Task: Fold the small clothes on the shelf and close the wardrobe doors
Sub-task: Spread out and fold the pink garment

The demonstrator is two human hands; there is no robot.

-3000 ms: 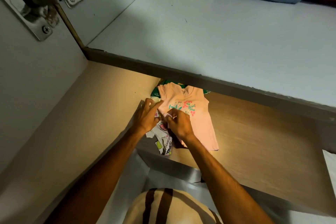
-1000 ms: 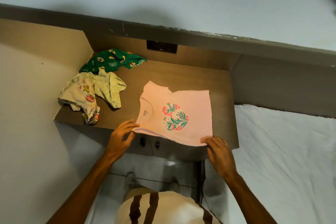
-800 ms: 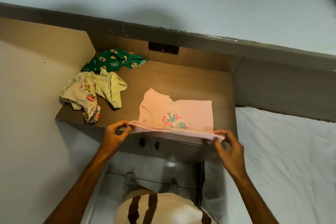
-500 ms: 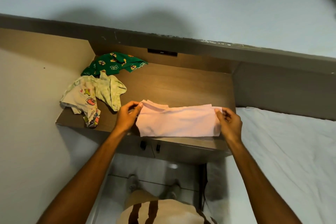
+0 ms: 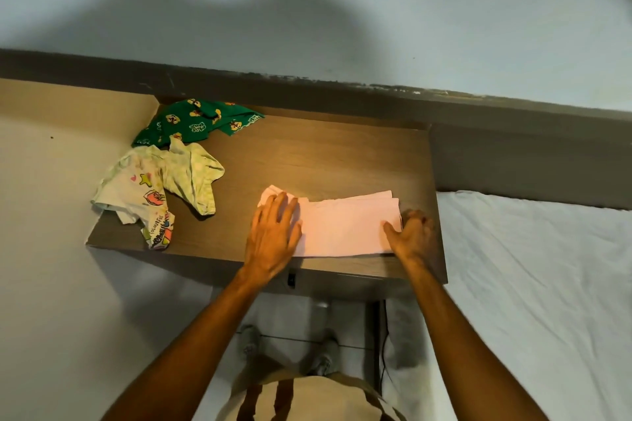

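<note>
A pink shirt (image 5: 345,225), folded in half into a long strip, lies on the wooden shelf (image 5: 307,161) near its front edge. My left hand (image 5: 273,236) rests flat with fingers spread on the strip's left end. My right hand (image 5: 412,232) sits at the strip's right end, thumb on the cloth and fingers curled at its edge. A crumpled cream garment with cartoon prints (image 5: 154,191) lies at the shelf's left, partly over the front corner. Behind it sits a crumpled green printed garment (image 5: 195,121).
A pale upper shelf (image 5: 307,10) juts out above, its dark front edge (image 5: 307,89) overhanging the back of the wooden shelf. A white sheet (image 5: 533,284) lies to the right. A beige side panel (image 5: 51,181) closes the left. My feet show on the floor below.
The pink shirt was spread flat, then its front edge was lifted and folded back over itself. Both hands have since laid the folded strip down, and the left hand now lies flat on it.
</note>
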